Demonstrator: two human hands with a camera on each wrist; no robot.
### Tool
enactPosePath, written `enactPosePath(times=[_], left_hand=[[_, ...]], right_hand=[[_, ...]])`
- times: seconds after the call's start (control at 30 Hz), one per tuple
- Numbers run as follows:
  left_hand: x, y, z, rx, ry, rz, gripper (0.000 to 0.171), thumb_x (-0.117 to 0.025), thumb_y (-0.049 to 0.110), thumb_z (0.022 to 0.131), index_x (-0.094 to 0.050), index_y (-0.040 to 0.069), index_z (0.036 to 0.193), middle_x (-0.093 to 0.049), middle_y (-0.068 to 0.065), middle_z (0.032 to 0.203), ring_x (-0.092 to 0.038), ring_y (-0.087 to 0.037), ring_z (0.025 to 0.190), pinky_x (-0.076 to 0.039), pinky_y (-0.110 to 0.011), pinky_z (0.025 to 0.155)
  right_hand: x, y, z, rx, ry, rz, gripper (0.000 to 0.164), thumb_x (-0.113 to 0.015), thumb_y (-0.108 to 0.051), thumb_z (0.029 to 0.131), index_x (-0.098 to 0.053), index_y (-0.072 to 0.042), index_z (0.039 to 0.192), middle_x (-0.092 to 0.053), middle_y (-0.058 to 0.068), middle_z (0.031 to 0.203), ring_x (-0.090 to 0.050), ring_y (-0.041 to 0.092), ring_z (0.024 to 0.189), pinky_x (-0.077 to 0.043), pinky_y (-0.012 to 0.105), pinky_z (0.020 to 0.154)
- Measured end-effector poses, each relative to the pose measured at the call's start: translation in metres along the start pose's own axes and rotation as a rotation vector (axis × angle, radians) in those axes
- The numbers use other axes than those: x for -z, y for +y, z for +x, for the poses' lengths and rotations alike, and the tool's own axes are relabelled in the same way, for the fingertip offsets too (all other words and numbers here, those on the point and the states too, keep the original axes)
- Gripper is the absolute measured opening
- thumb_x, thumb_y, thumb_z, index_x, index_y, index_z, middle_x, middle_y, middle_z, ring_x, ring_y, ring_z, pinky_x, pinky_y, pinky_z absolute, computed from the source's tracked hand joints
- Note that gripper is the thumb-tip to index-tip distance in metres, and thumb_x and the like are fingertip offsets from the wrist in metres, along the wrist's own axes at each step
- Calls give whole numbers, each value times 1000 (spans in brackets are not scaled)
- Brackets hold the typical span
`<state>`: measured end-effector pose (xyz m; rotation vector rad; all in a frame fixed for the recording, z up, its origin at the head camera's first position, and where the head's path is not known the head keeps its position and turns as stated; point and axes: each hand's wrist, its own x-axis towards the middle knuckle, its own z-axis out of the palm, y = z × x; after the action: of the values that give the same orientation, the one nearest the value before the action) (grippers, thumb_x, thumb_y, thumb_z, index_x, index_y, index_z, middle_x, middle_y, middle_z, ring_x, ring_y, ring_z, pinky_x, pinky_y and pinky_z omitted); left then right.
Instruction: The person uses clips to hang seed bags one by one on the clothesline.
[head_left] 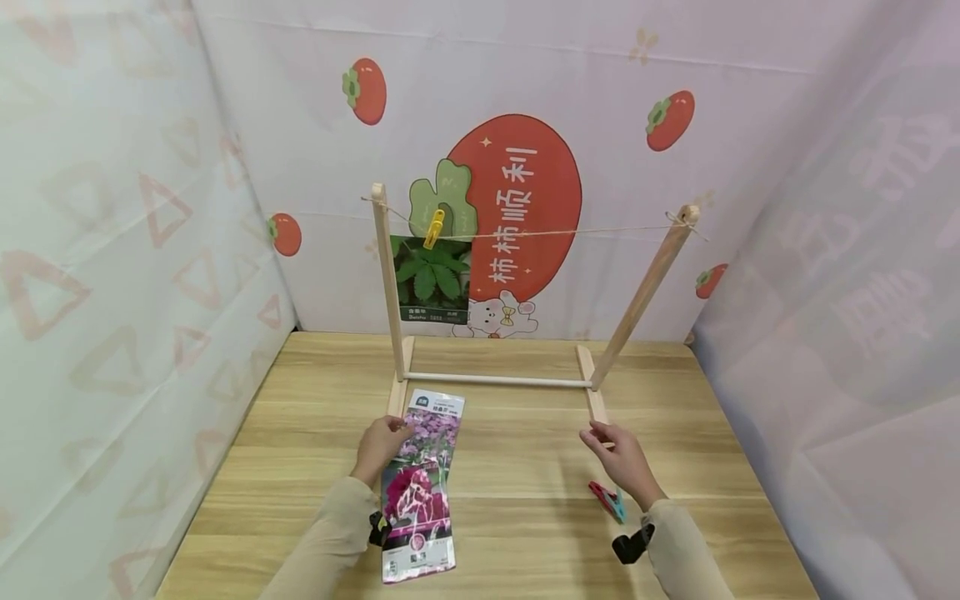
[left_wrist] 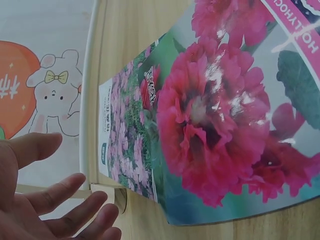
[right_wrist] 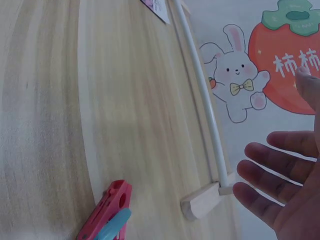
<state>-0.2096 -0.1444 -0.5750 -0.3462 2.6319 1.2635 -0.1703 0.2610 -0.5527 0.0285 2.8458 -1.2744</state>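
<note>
My left hand (head_left: 381, 447) hovers by the left edge of two seed packets, its fingers spread and holding nothing in the left wrist view. The packet with a large magenta flower (left_wrist: 210, 110) overlaps the lower part of the one with small purple flowers (left_wrist: 125, 130). On the right, my right hand (head_left: 621, 460) is above the table with fingers loosely extended and nothing in them. Below it lie a red clothespin (right_wrist: 107, 210) and a teal clothespin (right_wrist: 114, 225). A yellow clothespin (head_left: 434, 228) holds a green-leaf packet (head_left: 432, 283) on the string (head_left: 562, 232).
A wooden frame with a left post (head_left: 388, 283), a right post (head_left: 643, 296) and a white crossbar (head_left: 498, 380) stands at the back of the wooden table (head_left: 517, 467). Printed cloth walls (head_left: 615, 50) enclose the back and both sides.
</note>
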Motion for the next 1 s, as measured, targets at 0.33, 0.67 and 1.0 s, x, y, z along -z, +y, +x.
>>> enactPosePath(times=[0.33, 0.67, 1.0], left_hand=[[-5, 6, -3, 11, 26, 188, 40, -68, 29, 88, -67, -5, 109, -70, -20, 101, -61, -25, 76, -48, -38, 64], [-14, 7, 3, 12, 52, 213, 33, -70, 28, 85, -69, -3, 96, -68, -12, 82, -53, -20, 64, -37, -30, 53], [-17, 12, 6, 32, 28, 283, 27, -73, 26, 82, -64, 1, 84, -60, -8, 74, -50, -20, 61, -36, -30, 51]], right_hand=[[7, 21, -16, -81, -96, -244, 59, -58, -38, 97, -55, 12, 128, -63, 31, 118, -62, 43, 105, -51, 55, 88], [11, 35, -24, -200, -140, -487, 58, -63, -34, 93, -58, 18, 117, -63, 35, 113, -61, 49, 105, -49, 57, 90], [4, 42, -31, -342, -187, -501, 38, -67, -34, 89, -63, -1, 73, -55, 4, 67, -49, 18, 61, -41, 33, 56]])
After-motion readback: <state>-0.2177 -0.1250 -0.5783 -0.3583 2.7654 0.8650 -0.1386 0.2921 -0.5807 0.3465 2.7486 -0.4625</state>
